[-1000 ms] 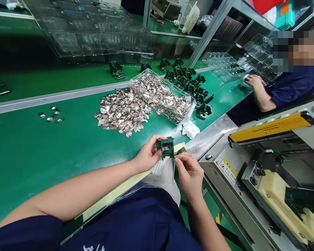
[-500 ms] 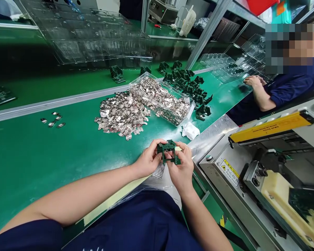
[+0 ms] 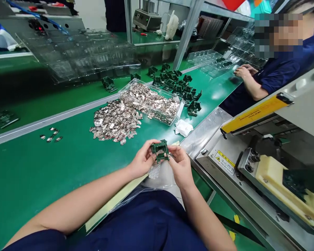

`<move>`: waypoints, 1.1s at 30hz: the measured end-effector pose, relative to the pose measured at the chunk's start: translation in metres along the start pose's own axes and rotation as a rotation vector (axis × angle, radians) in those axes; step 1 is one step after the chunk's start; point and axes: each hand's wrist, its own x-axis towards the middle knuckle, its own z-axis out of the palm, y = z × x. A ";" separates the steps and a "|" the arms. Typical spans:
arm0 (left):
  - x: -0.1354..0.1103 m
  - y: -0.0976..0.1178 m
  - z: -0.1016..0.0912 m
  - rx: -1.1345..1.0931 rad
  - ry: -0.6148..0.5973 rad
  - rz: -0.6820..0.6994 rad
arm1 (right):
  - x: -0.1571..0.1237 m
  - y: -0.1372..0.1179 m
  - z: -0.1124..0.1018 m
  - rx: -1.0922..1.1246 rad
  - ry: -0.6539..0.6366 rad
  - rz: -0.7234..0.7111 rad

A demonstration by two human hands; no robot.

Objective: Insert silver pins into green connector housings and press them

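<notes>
Beyond both hands [image 3: 162,162], metal-clip pile [image 3: 115,122], clear box [image 3: 150,101], white rag [image 3: 183,127]

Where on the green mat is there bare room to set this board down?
Bare mat lies left of the left hand, between the loose metal pile and the few stray pieces. Crowded: around the clear tray and green boards.

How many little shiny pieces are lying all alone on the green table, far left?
5: small metal pieces clustered on the green table, left of the big shiny pile. Blur may hide more.
</notes>
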 end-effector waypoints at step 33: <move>0.114 0.032 0.133 0.278 -0.646 -0.012 | -0.069 -0.091 -0.330 -0.612 0.542 0.070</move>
